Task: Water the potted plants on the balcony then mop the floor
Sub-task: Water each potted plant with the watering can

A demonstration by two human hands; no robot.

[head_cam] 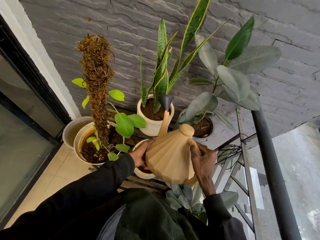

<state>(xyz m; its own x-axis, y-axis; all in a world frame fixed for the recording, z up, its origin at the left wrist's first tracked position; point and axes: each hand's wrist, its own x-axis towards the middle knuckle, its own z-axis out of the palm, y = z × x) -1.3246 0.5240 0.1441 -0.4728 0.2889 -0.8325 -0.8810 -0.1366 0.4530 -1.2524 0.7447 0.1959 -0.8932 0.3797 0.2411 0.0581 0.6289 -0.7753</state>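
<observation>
The right hand (202, 163) grips the ribbed beige plastic watering can (170, 158), the left hand (140, 154) flat against its side.

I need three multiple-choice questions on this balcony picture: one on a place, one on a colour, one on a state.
1. The spout head hangs over which pot? A the snake plant's white pot; B the moss-pole pot; C the dark pot.
2. The watering can is: A green; B beige; C blue.
3. The can is: A on the floor; B in one hand; C between left hand and right hand.
Key: A, the head sits above that pot's soil; B, its ribbed body is beige; C, a hand holds each side.
</observation>
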